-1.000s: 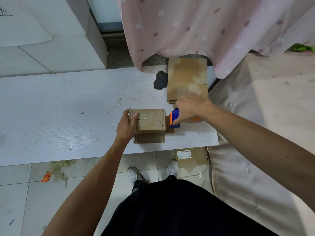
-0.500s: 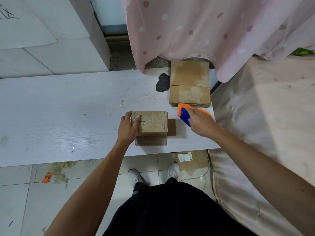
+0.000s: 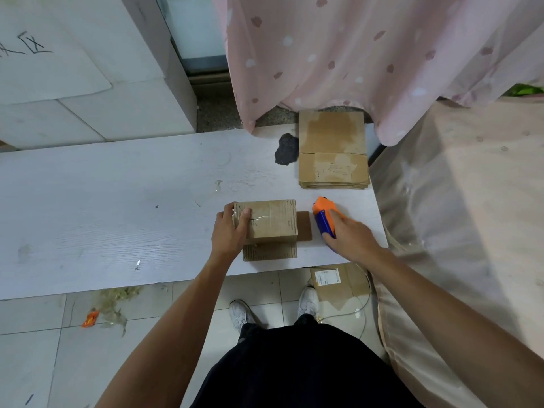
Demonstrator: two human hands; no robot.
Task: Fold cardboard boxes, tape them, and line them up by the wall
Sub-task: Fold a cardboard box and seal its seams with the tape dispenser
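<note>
One taped brown box (image 3: 270,220), flaps splayed, gripped by left hand (image 3: 228,234); right hand (image 3: 350,237) seemingly clasps orange-blue dispenser (image 3: 323,216)

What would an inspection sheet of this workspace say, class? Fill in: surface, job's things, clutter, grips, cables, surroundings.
Surface: white table; dark patch near far edge.
Job's things: box, tape on top seam, two flaps out; flat stack behind; dispenser right of box.
Clutter: tape scraps and orange scrap on floor; carton under table.
Grips: left hand holds box's left end; right hand holds dispenser.
Cables: thin cable by carton.
Surroundings: pink curtain; draped sheet right; white blocks left.
</note>
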